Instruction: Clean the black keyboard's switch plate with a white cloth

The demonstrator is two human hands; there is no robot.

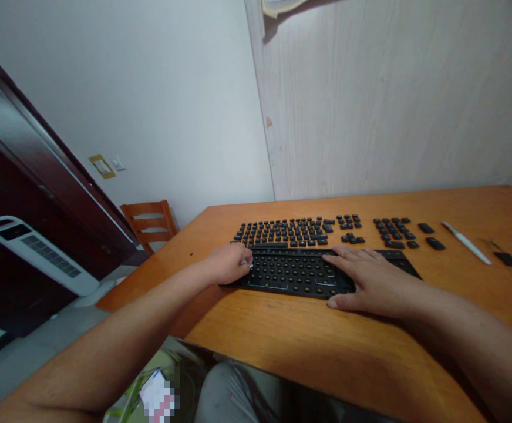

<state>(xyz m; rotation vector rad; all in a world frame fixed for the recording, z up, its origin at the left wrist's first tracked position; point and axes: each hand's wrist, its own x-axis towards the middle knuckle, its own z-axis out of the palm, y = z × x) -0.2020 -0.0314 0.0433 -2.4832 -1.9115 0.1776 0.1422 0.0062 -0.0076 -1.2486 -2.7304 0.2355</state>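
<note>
Counter (278,329) is carrying everything. Black keyboard base (302,274), caps off, is lying flat in the middle, between the two hands, sockets facing up. Main risk: a one-sided push could be skidding it over the smooth top, because nothing but the hands seems to be bracing it.

Main block of loose keycaps (291,232) is sitting in rows just beyond the base's far edge. If the base is slipping farward, it could be shoving the long bar key (271,245) and scrambling the order. Smaller number-pad group (392,229) is lying farther right, beyond the right hand; a sweeping finger could be scattering it.

Right hand (368,273) is resting palm down, fingers spread over the base's right part. Uneven weight there could be tipping or turning the base. Left hand (229,262) is curling at the base's left end, fingertips pinching a small whitish thing; a hard poke could be damaging a socket or slipping off.

White stick (467,244), reddish at its far tip, is lying far right, clear of both hands. Dark flat item (508,259) is sitting right of it.

Small whitish thing (251,266) is mostly hiding in the grip, cannot tell what; a loose pinch could be dropping it among the sockets.
</note>
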